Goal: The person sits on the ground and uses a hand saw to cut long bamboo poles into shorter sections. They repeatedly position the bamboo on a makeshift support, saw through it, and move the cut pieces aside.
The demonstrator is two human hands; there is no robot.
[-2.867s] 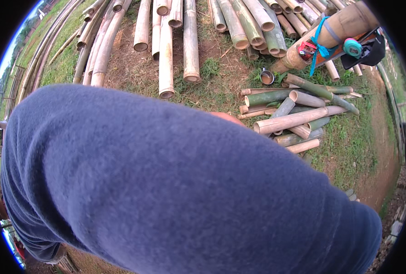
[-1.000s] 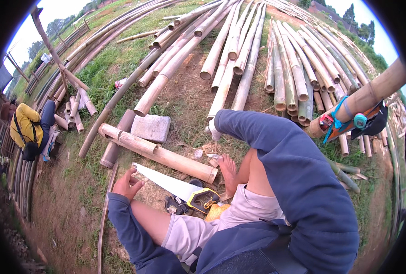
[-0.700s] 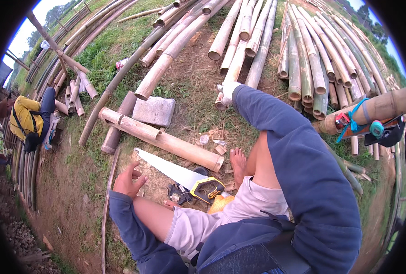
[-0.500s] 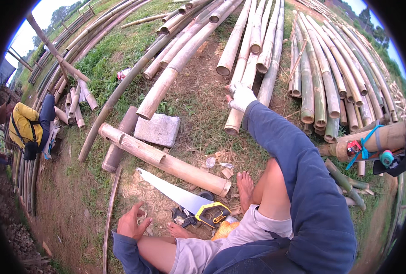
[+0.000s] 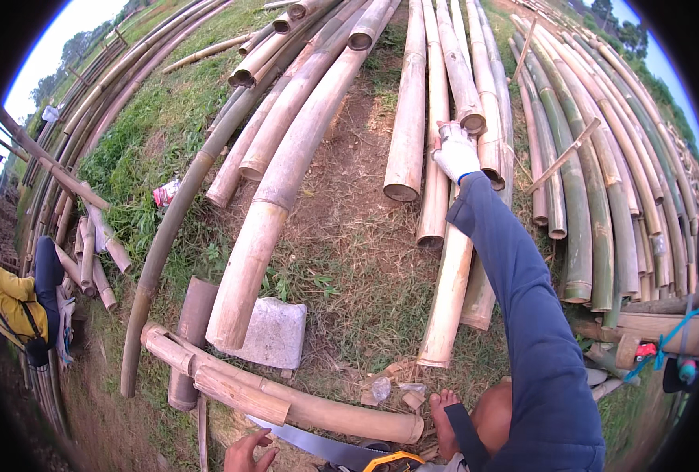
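Reaching well out, beyond and to the right of a rough pale-grey stone block (image 5: 275, 334), with the right hand (image 5: 457, 151), dressed in a white knitted glove (image 5: 453, 157) and a dark blue sleeve (image 5: 523, 291). Covering with that glove part of a long pale tan bamboo pole (image 5: 449, 295), its fingers narrow and bunched together; cannot tell whether gripping the pole or only lying on it. Running from beneath the glove down to an end lying to the right of the block, in the case of that same pole.

Holding the bare left hand (image 5: 247, 455) low, on the near side of the block, fingers loosely curled and parted, with nothing between them. Placed thus just beside the tip of a silver saw blade (image 5: 326, 447), joined to a yellow-and-black handle (image 5: 397, 456) partly out of view.

Also to be seen between saw and block, a pale split bamboo tube (image 5: 342, 411), laid across a thick dark-brown bamboo tube (image 5: 195, 315). Nearer than the block and to its right, a bare foot (image 5: 444, 417) beside crumpled clear plastic (image 5: 381, 388). Well to the right of the block, a stack of green and tan bamboo poles (image 5: 582, 228); far to its left, a person in a yellow jacket (image 5: 17, 303)
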